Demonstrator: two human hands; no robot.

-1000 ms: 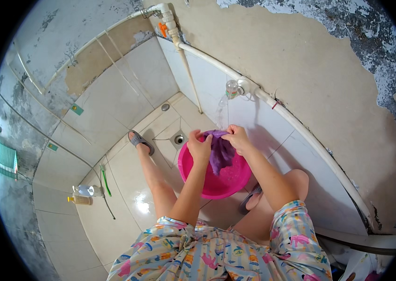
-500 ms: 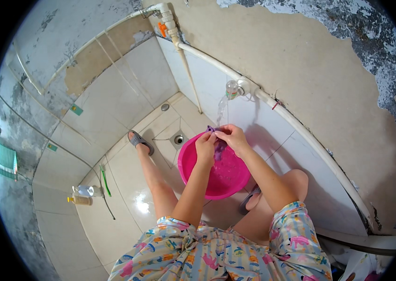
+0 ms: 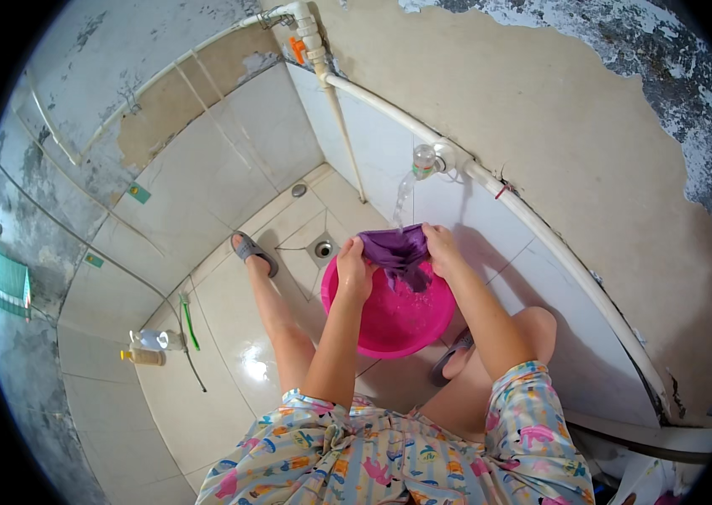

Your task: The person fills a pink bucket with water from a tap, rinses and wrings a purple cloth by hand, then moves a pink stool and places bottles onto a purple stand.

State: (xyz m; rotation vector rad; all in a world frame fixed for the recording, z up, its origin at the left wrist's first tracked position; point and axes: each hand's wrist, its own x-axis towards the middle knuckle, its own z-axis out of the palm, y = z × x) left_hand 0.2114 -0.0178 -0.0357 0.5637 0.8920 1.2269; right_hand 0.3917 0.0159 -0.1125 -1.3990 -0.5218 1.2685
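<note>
Landmark: pink basin (image 3: 394, 324), round, standing on the tiled floor between the person's feet.
Purple cloth (image 3: 400, 250): held stretched over the far rim of the pink basin, its lower part hanging down into the basin.
Left hand (image 3: 354, 268): fingers curled shut, pinching the left edge of the purple cloth, above the basin's left rim.
Right hand (image 3: 442, 249): fingers closed on the right edge of the purple cloth, above the basin's far right rim.
Cloth relative to grip: it spans the gap between both hands, gripped at its two upper corners, with the middle sagging below the fingers.
Tap (image 3: 425, 158): on the white wall pipe above and beyond the basin; a stream of water falls from it towards the cloth.
Floor drain (image 3: 323, 249): just left of the basin's far rim.
Bottles (image 3: 147, 347): two, one clear and one yellowish, lying on the floor well left of the basin; caps and labels too small to tell.
Green stickers (image 3: 138, 194): small rectangles on the wall tiles, far left of and above the basin.
Orange valve handle (image 3: 296, 48): on the pipe joint high above the basin.
</note>
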